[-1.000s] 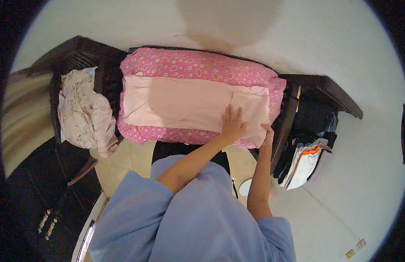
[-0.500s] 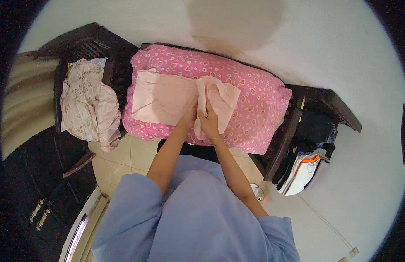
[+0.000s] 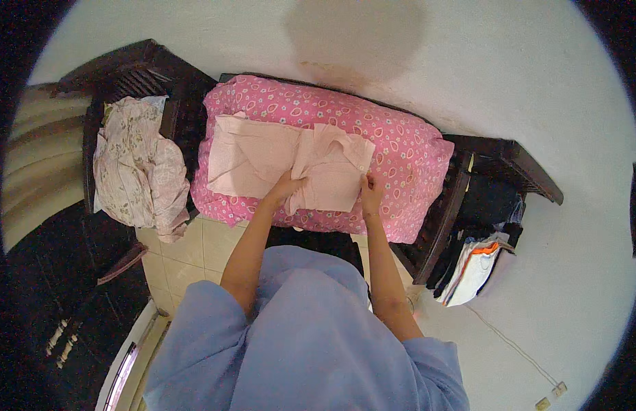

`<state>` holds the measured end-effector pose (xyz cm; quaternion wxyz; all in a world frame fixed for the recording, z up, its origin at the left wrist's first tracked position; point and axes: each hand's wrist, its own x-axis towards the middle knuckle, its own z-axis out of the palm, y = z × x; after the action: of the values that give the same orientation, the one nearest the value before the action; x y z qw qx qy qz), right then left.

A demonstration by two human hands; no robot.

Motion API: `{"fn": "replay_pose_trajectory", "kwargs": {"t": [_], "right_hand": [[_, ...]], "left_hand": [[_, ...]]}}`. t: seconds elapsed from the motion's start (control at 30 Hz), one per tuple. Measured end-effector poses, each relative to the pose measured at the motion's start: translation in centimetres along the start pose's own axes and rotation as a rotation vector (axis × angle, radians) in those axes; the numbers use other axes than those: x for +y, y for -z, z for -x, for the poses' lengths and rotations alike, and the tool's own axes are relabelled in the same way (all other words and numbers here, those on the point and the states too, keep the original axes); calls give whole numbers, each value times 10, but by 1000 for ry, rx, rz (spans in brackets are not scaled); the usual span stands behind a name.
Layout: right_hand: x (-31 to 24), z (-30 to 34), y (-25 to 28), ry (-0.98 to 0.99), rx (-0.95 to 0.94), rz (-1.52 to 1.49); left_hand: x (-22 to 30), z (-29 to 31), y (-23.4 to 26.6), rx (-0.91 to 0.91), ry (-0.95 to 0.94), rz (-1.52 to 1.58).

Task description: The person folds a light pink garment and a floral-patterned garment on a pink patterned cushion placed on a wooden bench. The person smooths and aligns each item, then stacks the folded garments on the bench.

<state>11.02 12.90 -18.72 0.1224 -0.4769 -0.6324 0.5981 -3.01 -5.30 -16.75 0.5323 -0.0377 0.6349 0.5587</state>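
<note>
A pale pink garment [image 3: 253, 154] lies partly folded on a pink cushion [image 3: 407, 161] with a flower and leaf print. A narrow folded strip of its cloth runs across the middle, and a loose fold is turned over at the upper right. My left hand [image 3: 286, 186] is closed on the strip near the garment's front edge, its thumb on top and some fingers hidden by cloth. At the garment's right edge, my right hand [image 3: 372, 194] pinches the cloth between thumb and fingers.
To the left, a crumpled flowered cloth [image 3: 141, 171] hangs over a dark wooden armrest. On the right, another dark wooden armrest [image 3: 444, 216] stands beside a stack of folded clothes [image 3: 474, 270]. Behind the cushion rises a pale wall [image 3: 215, 34].
My right hand has moved right from the middle strip to the garment's right edge. The left hand has shifted slightly left. The right part of the garment lies flatter.
</note>
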Motion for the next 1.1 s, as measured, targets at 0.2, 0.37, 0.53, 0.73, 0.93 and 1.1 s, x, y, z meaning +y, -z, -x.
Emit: {"fn": "replay_pose_trajectory", "kwargs": {"t": [0.2, 0.37, 0.53, 0.73, 0.93, 1.1], "right_hand": [[16, 0, -8, 54, -112, 45], [5, -1, -1, 37, -87, 101], [31, -11, 7, -12, -104, 40], [-80, 18, -4, -188, -128, -292], [-148, 44, -47, 20, -285, -11], [-136, 76, -145, 272, -375, 222]], "left_hand": [[-9, -1, -2, -29, -69, 2], [1, -13, -2, 80, 117, 53], [11, 5, -39, 518, -626, -855], [-6, 0, -65, 445, -517, -878], [12, 3, -63, -64, -313, 339], [-32, 11, 49, -290, -223, 1155]]}}
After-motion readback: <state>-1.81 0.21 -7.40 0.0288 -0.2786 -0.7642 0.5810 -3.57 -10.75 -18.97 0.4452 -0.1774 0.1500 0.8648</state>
